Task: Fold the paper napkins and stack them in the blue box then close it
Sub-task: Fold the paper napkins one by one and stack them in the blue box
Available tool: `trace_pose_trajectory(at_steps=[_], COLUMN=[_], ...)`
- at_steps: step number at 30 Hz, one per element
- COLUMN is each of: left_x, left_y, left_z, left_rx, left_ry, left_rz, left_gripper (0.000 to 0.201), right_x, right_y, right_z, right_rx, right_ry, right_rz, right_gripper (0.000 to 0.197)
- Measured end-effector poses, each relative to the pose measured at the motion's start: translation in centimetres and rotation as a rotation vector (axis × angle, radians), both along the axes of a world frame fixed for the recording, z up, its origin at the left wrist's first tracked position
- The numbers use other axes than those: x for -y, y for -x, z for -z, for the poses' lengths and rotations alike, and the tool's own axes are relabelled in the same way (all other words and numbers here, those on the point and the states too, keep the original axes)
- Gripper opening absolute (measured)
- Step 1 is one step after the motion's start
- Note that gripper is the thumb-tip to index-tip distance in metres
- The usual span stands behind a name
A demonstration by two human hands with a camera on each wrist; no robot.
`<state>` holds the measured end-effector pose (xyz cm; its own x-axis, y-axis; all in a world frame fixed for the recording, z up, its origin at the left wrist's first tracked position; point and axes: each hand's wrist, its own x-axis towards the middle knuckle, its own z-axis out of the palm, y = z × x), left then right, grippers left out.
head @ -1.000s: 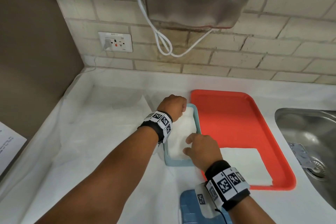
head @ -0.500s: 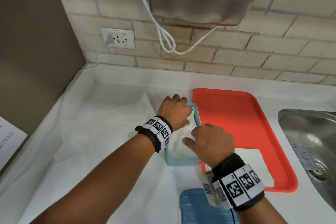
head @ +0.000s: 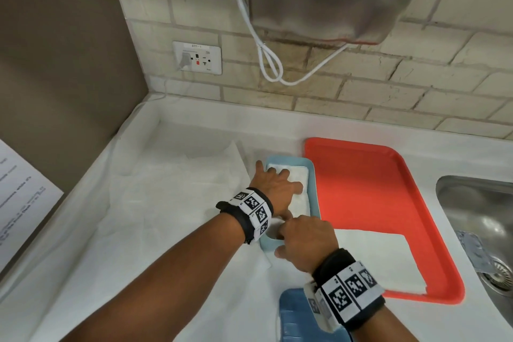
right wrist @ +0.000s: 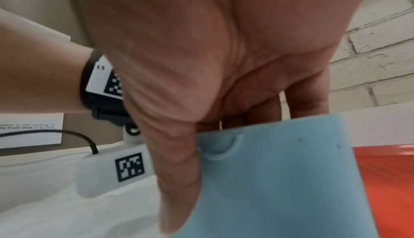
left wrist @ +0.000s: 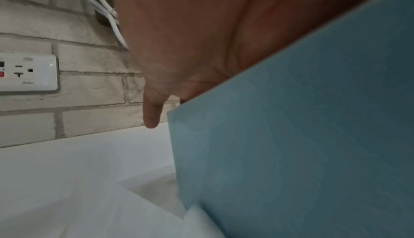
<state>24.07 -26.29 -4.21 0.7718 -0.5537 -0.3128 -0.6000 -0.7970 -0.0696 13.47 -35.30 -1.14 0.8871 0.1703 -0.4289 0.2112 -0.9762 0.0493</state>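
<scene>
At centre frame our left hand (head: 273, 189) presses flat on folded napkins (head: 298, 189) in the blue box (head: 313, 189), while our right hand (head: 302, 241) grips its near end. One napkin (head: 380, 261) waits on the red tray (head: 369, 189) at right, and the lid (head: 294, 316) lies at bottom centre, so we judge folding, stacking and closing remain.

Black wristbands (head: 350, 290) with checkered markers

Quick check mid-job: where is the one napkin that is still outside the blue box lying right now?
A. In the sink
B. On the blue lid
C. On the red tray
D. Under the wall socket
C: the loose white napkin lies flat on the near end of the red tray, right of the blue box, where the left hand presses the napkins already inside.
</scene>
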Motion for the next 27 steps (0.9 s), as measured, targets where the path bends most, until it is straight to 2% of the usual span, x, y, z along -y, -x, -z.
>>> trace_pose_trajectory(at_steps=[5, 7, 10, 12, 15, 17, 20, 23, 27], left_x=[-0.8, -1.3, -3.0, -5.3, -9.9, -13.1, -18.4, -22.9, -26.9], left_y=[0.1, 0.3, 0.7, 1.0, 1.8, 2.7, 4.4, 6.4, 8.8], left_z=[0.4, -0.1, -1.6, -2.4, -3.4, -4.0, -4.2, -3.3, -1.6], left_rx=[-0.029, -0.047, 0.012, 0.020, -0.094, -0.140, -0.127, -0.091, -0.094], left_ry=[0.065, 0.154, 0.456, 0.741, 1.161, 1.304, 1.394, 1.361, 1.326], left_rz=[-0.010, -0.009, -0.017, -0.088, -0.272, -0.407, -0.590, -0.699, -0.763], left_gripper=[0.071, 0.069, 0.048, 0.033, 0.018, 0.003, 0.008, 0.008, 0.008], right_x=[0.1, 0.2, 0.4, 0.5, -0.4, -1.9, -4.9, -7.3, -9.7], right_y=[-0.2, -0.1, 0.2, 0.8, 2.1, 2.9, 3.1, 2.6, 2.2], right_z=[0.1, 0.0, -0.7, -1.3, -1.8, -1.8, -0.7, 1.3, 3.4], right_rx=[0.009, -0.012, -0.034, 0.040, 0.251, 0.263, 0.153, 0.124, 0.062], right_ry=[0.009, -0.006, -0.082, -0.194, -0.444, -0.614, -0.730, -0.618, -0.528], right_rz=[0.041, 0.045, 0.058, 0.097, 0.149, 0.188, 0.222, 0.181, 0.143], right_gripper=[0.032, 0.031, 0.041, 0.044, 0.030, 0.021, 0.018, 0.022, 0.033])
